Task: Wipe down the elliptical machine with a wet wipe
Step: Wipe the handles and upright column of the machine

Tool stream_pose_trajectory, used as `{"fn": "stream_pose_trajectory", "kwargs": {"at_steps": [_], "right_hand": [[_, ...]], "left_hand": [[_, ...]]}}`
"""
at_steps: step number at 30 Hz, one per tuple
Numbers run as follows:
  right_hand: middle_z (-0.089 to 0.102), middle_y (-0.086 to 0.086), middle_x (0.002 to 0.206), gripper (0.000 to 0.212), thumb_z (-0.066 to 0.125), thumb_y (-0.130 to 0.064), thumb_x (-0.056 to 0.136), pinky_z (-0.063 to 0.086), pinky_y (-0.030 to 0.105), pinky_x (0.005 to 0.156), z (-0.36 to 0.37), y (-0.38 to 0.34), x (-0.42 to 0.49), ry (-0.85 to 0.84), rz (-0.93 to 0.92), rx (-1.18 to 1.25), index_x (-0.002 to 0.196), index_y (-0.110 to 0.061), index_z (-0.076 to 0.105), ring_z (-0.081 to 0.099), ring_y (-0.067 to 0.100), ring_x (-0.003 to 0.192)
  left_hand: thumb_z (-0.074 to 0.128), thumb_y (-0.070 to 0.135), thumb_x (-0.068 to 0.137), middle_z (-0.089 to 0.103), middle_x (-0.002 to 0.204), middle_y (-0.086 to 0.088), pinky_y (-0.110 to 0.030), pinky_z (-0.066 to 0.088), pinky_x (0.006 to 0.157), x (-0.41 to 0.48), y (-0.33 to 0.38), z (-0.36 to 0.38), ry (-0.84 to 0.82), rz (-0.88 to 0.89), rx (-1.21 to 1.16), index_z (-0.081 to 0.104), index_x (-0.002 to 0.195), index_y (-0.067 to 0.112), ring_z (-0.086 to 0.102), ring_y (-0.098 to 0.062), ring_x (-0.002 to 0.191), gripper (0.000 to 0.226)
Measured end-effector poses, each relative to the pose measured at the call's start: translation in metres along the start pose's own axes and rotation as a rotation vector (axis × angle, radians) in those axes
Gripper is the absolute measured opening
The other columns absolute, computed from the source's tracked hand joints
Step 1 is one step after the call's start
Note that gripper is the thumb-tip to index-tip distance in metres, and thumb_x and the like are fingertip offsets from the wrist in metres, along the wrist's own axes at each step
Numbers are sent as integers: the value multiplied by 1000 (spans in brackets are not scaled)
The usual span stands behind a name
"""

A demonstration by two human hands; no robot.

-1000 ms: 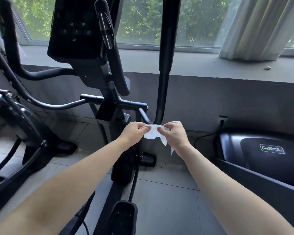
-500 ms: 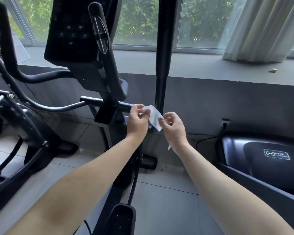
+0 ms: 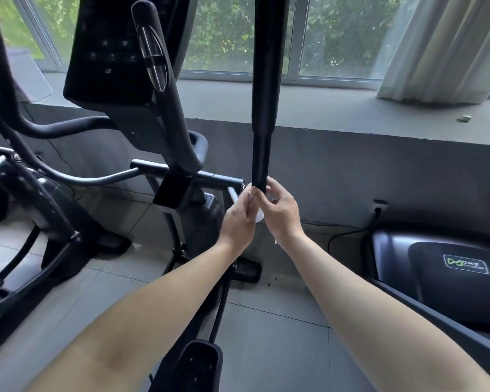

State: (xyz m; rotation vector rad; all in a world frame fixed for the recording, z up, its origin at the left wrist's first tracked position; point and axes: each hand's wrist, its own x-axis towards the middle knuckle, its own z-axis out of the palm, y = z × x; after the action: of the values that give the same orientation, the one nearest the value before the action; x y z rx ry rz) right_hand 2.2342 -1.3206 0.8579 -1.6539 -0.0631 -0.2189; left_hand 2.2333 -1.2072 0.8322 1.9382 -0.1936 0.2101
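The black elliptical machine (image 3: pixel 181 176) fills the left and centre, with its dark console (image 3: pixel 111 49) at the top left. Its right moving handlebar, a tall black pole (image 3: pixel 266 89), rises through the middle. My left hand (image 3: pixel 239 216) and my right hand (image 3: pixel 280 213) meet at the lower part of this pole. Between them is a white wet wipe (image 3: pixel 259 216), mostly hidden by fingers, wrapped against the pole. A foot pedal (image 3: pixel 198 366) shows at the bottom.
A second black machine (image 3: pixel 26 210) stands at the left. A treadmill hood (image 3: pixel 447 264) with a green logo sits at the right, its cable plugged into a wall socket (image 3: pixel 379 206). A grey window ledge (image 3: pixel 351 111) and white curtain (image 3: pixel 441 46) lie behind.
Both hands rose from in front of the machine's base to the pole. The wipe, held spread between them before, is now pressed around the pole.
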Motion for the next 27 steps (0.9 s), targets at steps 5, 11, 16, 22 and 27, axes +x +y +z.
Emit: {"fn": "stream_pose_trajectory", "kwargs": {"at_steps": [5,11,16,22,27], "right_hand": [[67,-15,111,16,70,-47,93,47,20,82,-5,-1,5,-14,9,-48,108,-41,73,58,-1,82],[73,-9,108,16,71,-41,93,52,24,86,-10,-2,13,-21,-12,-10,106,-33,77,67,7,97],[68,-7,106,18,72,-42,93,53,30,82,-9,7,15,-17,-15,-34,109,-39,76,64,14,84],[63,-11,97,13,70,-45,93,57,36,75,-6,10,15,-7,-12,-69,104,-41,76,66,27,72],[63,-10,96,17,71,-46,92,58,40,77,-9,12,16,-38,-26,-65,107,-40,77,67,25,74]], "left_hand": [[43,42,108,69,109,28,-23,47,100,-3,-4,-4,-67,-14,2,54,140,38,61,6,113,33],[50,31,107,71,107,16,-28,53,86,13,7,3,53,105,36,52,140,29,68,-7,100,33],[52,26,105,68,95,16,-27,51,80,11,-9,10,33,81,91,55,132,21,65,1,87,27],[53,42,104,67,84,17,-26,47,76,10,-11,5,-89,-39,159,56,131,25,65,6,81,32],[50,36,106,65,132,13,-21,45,101,7,-6,-4,-177,-68,179,22,159,38,62,-5,120,60]]}}
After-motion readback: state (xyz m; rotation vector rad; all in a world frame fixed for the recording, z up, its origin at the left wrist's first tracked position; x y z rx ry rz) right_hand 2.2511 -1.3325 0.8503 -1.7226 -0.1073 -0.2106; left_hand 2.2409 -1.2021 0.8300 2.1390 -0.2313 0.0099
